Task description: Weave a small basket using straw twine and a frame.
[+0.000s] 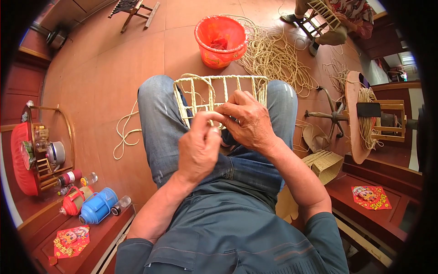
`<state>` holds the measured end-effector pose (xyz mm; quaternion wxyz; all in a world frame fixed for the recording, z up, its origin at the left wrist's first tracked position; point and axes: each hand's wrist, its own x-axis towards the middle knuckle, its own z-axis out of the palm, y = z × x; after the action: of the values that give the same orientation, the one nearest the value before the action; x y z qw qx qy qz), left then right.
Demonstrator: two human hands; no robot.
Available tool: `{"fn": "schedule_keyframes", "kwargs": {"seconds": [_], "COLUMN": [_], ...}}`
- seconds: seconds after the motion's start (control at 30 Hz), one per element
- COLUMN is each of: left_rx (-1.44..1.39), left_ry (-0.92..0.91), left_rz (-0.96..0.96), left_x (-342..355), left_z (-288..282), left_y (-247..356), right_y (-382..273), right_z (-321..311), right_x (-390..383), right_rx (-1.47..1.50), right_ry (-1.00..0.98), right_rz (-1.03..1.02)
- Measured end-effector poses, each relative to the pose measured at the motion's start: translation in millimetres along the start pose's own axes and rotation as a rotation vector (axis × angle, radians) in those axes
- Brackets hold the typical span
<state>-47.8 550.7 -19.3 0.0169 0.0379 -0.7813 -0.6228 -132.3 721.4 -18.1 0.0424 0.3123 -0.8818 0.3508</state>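
Note:
Between my knees stands a rectangular basket frame [238, 83] of open bars wrapped in pale twisted straw cord. A loose loop of the same cord [191, 76] curves over its far left part. At the frame's near edge my left hand [199, 148] is closed, its thumb and bent fingers pinching the cord. My right hand [251, 119] touches the near right side, fingers bent down over the bars and closed on the cord there. The fingers hide the exact spot where they grip. Both hands almost meet at the fingertips.
Ahead is a red bucket [214, 57] beside a large heap of cord [278, 57]. A cord strand [122, 137] lies left. Flasks, including a blue one [98, 205], stand lower left. A wheeled chair base [335, 116] is right. Another person [349, 18] sits far right.

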Motion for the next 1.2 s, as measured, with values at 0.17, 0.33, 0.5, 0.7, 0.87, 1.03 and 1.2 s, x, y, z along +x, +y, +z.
{"fn": "schedule_keyframes", "kwargs": {"seconds": [0.17, 0.33, 0.5, 0.7, 0.87, 1.03, 1.2], "left_rx": [-0.072, -0.289, -0.362, -0.389, -0.457, -0.427, -0.191], "left_ry": [-0.044, -0.057, -0.069, -0.050, 0.133, 0.067, 0.392], "left_rz": [-0.042, -0.137, -0.114, -0.027, 0.099, 0.486, 0.446], "left_x": [-1, -8, -22, -22, -17, 9, 9], "left_z": [7, -21, -43, -80, -118, -181, -199], "left_y": [2, 14, 48, 91, 111, 133, 156], "right_y": [6, 3, -3, 6, 6, 1, -3], "right_z": [-5, -2, 0, 11, 16, 16, 16], "right_x": [-3, -8, -18, -4, -1, -1, -1], "right_rx": [0.039, 0.085, -0.189, -0.068, -0.053, 0.083, 0.108], "right_ry": [-0.050, 0.064, 0.230, 0.202, 0.222, 0.182, 0.176], "right_rz": [0.056, 0.021, -0.083, -0.207, -0.237, -0.069, -0.024]}}
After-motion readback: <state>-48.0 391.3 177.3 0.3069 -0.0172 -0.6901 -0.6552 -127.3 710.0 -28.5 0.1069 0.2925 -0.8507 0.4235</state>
